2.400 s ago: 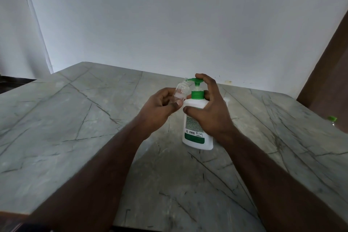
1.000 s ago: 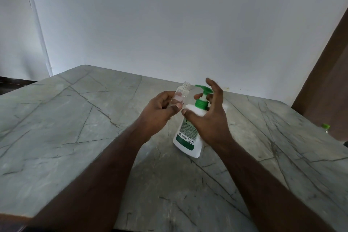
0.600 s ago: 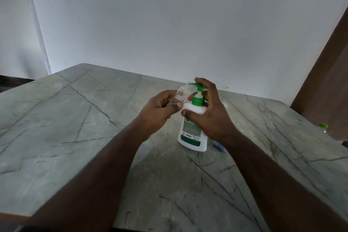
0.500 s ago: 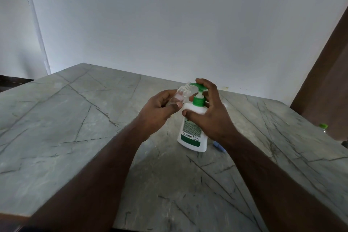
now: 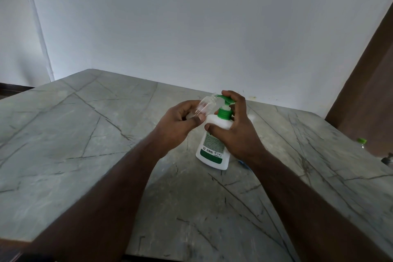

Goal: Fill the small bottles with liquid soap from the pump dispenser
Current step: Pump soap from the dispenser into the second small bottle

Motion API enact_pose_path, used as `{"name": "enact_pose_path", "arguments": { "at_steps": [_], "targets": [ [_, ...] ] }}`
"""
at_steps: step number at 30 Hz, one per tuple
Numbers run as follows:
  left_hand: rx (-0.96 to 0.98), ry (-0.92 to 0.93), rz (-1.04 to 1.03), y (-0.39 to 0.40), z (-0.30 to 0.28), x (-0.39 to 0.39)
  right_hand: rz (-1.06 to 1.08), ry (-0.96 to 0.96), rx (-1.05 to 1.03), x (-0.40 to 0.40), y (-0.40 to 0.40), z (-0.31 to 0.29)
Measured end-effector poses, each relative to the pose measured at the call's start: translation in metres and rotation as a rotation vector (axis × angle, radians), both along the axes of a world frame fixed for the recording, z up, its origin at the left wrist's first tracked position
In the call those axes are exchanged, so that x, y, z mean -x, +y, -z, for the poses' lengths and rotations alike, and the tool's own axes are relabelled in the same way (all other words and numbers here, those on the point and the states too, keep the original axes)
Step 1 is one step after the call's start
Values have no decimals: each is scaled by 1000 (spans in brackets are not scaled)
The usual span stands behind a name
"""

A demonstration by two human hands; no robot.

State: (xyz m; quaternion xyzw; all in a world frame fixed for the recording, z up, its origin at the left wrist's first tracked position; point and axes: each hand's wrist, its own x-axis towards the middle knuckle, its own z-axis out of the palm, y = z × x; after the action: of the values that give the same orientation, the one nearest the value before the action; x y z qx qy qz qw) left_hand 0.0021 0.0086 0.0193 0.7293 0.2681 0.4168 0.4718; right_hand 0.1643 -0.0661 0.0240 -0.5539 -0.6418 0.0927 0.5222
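Now, right in the middle of filling, by the look of it. Pinching the small bottle (image 5: 205, 105) with the left hand (image 5: 178, 122), thumb on one side and fingers curled round the other. Holding it tipped over, just to the left of the pump dispenser (image 5: 213, 147) and up near its top, with the open mouth right at the tip of the green pump head (image 5: 226, 99). Touching or only very close, hard to say. Gripping the pump dispenser with the right hand (image 5: 236, 132), thumb pressed on the white front and fingers bent over the pump head from above. Resting the bottom of the dispenser on the grey table (image 5: 85, 134), maybe a little tilted. Showing some white stem under the pump head, so probably not pushed all the way down. Not much soap in the small bottle yet, as a guess: see-through near the neck, with the lower part hidden behind the fingers. No telling for sure how full. Left to do, most likely: pushing the pump down a few more times, then putting the cap on, then doing the same for the other small bottles. No other empty small bottles in sight close to the dispenser. Only a bit of something blue (image 5: 241, 162) just to the right of its bottom, mostly hidden by the wrist. Far off to the right of the dispenser, at the edge of the table, a green-topped thing (image 5: 361, 141), too small to make out.
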Motion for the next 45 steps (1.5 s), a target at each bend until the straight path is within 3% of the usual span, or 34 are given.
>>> {"name": "enact_pose_path", "arguments": {
  "at_steps": [26, 36, 45],
  "targets": [
    [3, 21, -2, -1, 0, -1, -19, -4, -1, -3, -4, 7],
    [25, 0, 7, -4, -2, -2, 224, -321, -91, -12, -4, -10],
    [27, 5, 9, -5, -2, -2, 314, -342, -96, -10, -8, -4]
  ]
}}
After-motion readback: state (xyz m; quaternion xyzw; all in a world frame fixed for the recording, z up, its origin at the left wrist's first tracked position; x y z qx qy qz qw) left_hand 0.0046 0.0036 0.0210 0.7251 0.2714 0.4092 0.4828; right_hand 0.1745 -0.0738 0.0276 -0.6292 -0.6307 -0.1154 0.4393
